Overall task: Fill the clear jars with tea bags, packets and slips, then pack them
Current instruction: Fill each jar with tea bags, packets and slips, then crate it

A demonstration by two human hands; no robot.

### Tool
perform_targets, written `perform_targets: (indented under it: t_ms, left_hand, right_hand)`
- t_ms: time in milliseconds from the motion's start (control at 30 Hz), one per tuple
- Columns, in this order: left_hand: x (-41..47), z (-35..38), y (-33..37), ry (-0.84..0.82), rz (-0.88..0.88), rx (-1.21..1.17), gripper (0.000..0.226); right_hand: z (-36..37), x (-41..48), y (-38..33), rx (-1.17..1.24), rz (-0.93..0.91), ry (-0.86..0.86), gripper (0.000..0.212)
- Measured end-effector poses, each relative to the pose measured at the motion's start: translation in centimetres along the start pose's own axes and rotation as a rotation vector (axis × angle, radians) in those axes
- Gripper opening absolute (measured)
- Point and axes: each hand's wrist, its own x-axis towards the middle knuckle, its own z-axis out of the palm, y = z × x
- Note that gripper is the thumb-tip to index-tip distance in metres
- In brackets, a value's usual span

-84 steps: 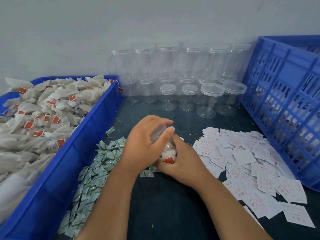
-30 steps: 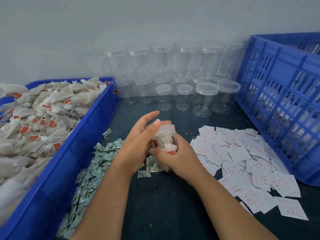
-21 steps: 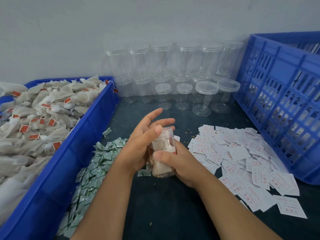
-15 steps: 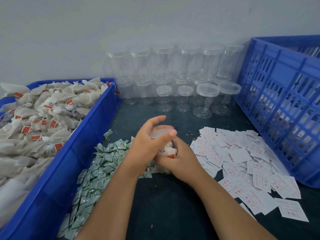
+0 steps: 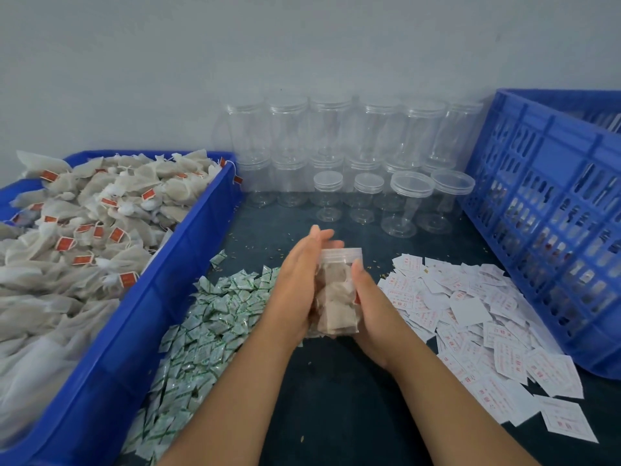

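Item under inspection: one clear lidded plastic jar (image 5: pixel 336 297), held above the dark table top (image 5: pixel 336 405) at centre frame, tilted slightly with its top away from the person. It is packed with pale tea bags, and a red tag shows at its right side. Its lid is on; whether it is fully tightened cannot be told.

Left hand (image 5: pixel 292 287): fingers straight and together, laid flat against the jar's left side. Right hand (image 5: pixel 376 317): cradles the jar from the right and below, thumb lying up its front. Its other fingers are hidden behind the jar.

Progress, as judged: this jar appears filled and closed, so it is ready for packing. No packet or slip can be made out inside it. A large stock of empty clear jars (image 5: pixel 289 129) stands in two tiers against the wall at upper centre, so most of the work remains.

Surroundings:
- Left: blue plastic tray (image 5: pixel 188 264), heaped with white mesh tea bags (image 5: pixel 100 223) bearing red tags.
- Lower centre-left: pile of green-and-white packets (image 5: pixel 208 324).
- Right of centre: spread of white paper slips (image 5: pixel 487 317) with red print.
- Far right: blue slotted crate (image 5: pixel 537 196), contents unclear through the slots.

Obstruction: none seen between the jar and the crate. Loose slips lie close under that route.
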Motion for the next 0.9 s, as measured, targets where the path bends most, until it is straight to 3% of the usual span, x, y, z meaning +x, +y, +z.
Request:
perform_targets:
  t_ms: [133,233,333,467,533,700,900]
  left_hand:
    - [0.8,-0.1,-0.2,0.219,-0.009,-0.115,0.063]
    - [0.8,0.0,-0.8,0.123,-0.015,-0.092,0.065]
    - [0.9,0.1,-1.2,0.042,-0.057,-0.129,0.054]
    - [0.6,0.2,-1.0,-0.010,0.091,0.076,0.044]
    - [0.1,0.3,-0.7,-0.017,0.242,0.251,0.047]
    - [-1.2,1.9,-0.6,-0.080,0.347,0.275,0.055]
    - [0.1,8.2,-0.2,-0.158,0.341,0.567,0.011]
  right_hand:
    - [0.3,0.0,-0.6,-0.209,-0.213,0.220,0.045]
    - [0.8,0.0,-1.5,-0.370,-0.240,0.244,0.052]
    - [1.2,0.2,-3.4,-0.794,-0.168,0.331,0.052]
    - [1.5,0.0,-7.5,-1.153,-0.024,0.268,0.053]
    - [1.6,-0.4,-9.0,-1.258,-0.007,0.195,0.057]
    - [0.4,-2.9,-13.4,-1.343,-0.063,0.215,0.057]
    - [-5.1,-6.9,-24.2,-1.506,-0.239,0.521,0.080]
